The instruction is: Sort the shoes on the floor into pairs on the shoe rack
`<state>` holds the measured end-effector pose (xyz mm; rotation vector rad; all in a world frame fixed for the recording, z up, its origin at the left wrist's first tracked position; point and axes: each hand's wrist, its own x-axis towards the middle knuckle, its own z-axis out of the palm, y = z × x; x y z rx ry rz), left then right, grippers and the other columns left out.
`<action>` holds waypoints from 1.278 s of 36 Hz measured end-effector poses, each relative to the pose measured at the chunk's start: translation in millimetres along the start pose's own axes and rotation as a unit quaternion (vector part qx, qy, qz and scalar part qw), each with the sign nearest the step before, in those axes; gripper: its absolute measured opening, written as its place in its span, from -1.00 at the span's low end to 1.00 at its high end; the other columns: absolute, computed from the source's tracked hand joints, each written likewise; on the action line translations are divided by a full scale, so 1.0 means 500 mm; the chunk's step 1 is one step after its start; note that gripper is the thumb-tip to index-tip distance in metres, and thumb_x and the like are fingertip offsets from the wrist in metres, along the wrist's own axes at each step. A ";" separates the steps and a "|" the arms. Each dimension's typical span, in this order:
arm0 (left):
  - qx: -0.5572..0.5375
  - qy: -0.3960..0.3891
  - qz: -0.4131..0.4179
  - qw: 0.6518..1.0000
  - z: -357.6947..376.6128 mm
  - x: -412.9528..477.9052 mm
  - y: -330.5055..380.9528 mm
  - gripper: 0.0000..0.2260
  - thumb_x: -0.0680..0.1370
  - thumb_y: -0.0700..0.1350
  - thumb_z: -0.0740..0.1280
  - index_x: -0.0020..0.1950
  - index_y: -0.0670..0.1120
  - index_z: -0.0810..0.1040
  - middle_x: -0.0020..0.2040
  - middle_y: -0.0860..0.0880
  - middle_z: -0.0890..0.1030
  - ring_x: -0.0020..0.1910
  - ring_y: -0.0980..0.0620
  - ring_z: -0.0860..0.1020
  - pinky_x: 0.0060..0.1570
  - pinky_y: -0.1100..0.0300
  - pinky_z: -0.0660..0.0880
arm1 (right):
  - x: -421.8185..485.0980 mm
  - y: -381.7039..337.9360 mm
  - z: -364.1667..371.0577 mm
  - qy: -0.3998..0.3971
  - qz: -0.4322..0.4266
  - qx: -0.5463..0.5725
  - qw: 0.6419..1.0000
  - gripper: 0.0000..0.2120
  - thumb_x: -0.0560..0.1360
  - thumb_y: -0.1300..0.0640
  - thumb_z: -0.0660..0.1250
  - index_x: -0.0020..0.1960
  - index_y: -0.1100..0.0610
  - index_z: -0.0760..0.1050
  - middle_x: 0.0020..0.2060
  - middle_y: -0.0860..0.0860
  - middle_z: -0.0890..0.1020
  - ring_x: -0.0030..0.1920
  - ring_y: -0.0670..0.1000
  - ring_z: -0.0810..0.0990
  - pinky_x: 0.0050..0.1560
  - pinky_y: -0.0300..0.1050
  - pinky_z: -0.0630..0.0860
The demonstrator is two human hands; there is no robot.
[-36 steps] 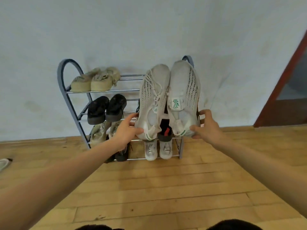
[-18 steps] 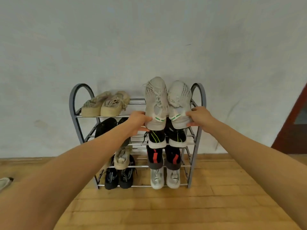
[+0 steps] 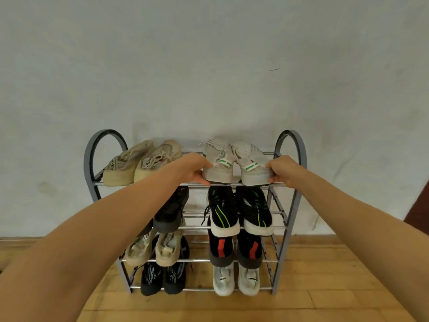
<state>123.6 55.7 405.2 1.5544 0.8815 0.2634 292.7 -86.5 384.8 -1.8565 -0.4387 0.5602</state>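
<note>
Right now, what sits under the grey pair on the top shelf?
Directly below the grey pair sit black sneakers with green stripes, heels outward. Their toes are hidden beneath the top shelf and the grey shoes.

Two sneaker pairs (image 3: 235,163) sit side by side on the rack's (image 3: 287,182) top shelf.

Before me: a plain, faintly stained grey-white wall (image 3: 209,66) above a light wooden plank floor (image 3: 325,287); dark red door frame (image 3: 417,205) at far right.
</note>
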 end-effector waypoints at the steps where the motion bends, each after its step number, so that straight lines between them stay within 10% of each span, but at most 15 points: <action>1: -0.001 -0.001 -0.002 1.000 0.000 0.005 0.001 -0.67 0.59 -0.30 0.22 0.35 -0.30 0.32 0.05 -0.21 0.48 0.16 -0.23 0.53 -0.03 -0.02 0.54 | 0.004 0.004 0.000 0.001 0.002 0.000 1.000 -0.63 0.57 0.34 0.16 0.35 0.40 0.29 -0.28 0.10 0.38 -0.40 0.03 0.40 -0.65 -0.26 0.43; 17: 0.006 -0.017 -0.004 1.000 0.009 0.044 -0.010 -0.77 0.58 -0.33 0.22 0.23 -0.26 0.38 0.23 -0.20 0.41 0.23 -0.23 0.49 0.10 -0.08 0.55 | 0.035 0.022 -0.004 0.025 0.015 -0.007 1.000 -0.65 0.56 0.34 0.18 0.33 0.36 0.34 -0.25 0.11 0.42 -0.33 0.04 0.46 -0.66 -0.26 0.46; 24: 0.005 0.003 0.005 1.000 0.019 0.047 -0.019 -0.68 0.60 -0.28 0.22 0.35 -0.29 0.34 0.33 -0.25 0.42 0.26 -0.24 0.48 0.09 -0.08 0.54 | 0.026 0.025 -0.008 0.028 0.001 -0.014 1.000 -0.71 0.54 0.36 0.20 0.24 0.42 0.40 -0.27 0.14 0.45 -0.33 0.08 0.49 -0.06 0.10 0.57; 31: -0.016 0.014 0.015 1.000 0.036 0.039 -0.026 -0.65 0.61 -0.27 0.19 0.40 -0.30 0.29 0.34 -0.25 0.41 0.30 -0.25 0.45 0.18 -0.15 0.48 | 0.005 0.028 -0.010 0.020 0.010 0.018 1.000 -0.70 0.56 0.32 0.20 0.26 0.38 0.38 -0.27 0.11 0.46 -0.35 0.02 0.49 -0.33 -0.14 0.53; 40: -0.026 0.052 0.053 0.997 0.048 0.011 -0.043 -0.76 0.61 -0.23 0.21 0.25 -0.27 0.41 0.28 -0.22 0.48 0.15 -0.12 0.50 0.02 0.02 0.53 | -0.016 0.042 -0.008 0.027 -0.039 0.017 0.999 -0.68 0.52 0.28 0.23 0.24 0.37 0.44 -0.04 0.16 0.51 -0.07 0.08 0.53 -0.15 -0.11 0.56; 43: -0.014 0.061 0.062 0.996 0.050 -0.015 -0.047 -0.93 0.59 -0.25 0.22 0.02 -0.23 0.47 0.10 -0.18 0.49 -0.03 -0.04 0.50 0.13 0.06 0.50 | -0.047 0.040 -0.006 0.016 -0.046 -0.024 0.999 -0.79 0.52 0.25 0.23 0.10 0.32 0.49 -0.07 0.16 0.52 -0.07 0.08 0.52 0.02 -0.01 0.56; 46: 0.021 0.065 0.082 0.994 0.045 -0.056 -0.051 -0.88 0.58 -0.20 0.27 0.09 -0.18 0.49 0.07 -0.10 0.48 -0.02 0.01 0.49 0.00 0.11 0.55 | -0.096 0.042 -0.006 0.020 -0.100 -0.102 0.990 -0.83 0.53 0.14 0.26 -0.16 0.24 0.47 -0.22 0.14 0.50 -0.21 0.01 0.45 -0.25 -0.14 0.39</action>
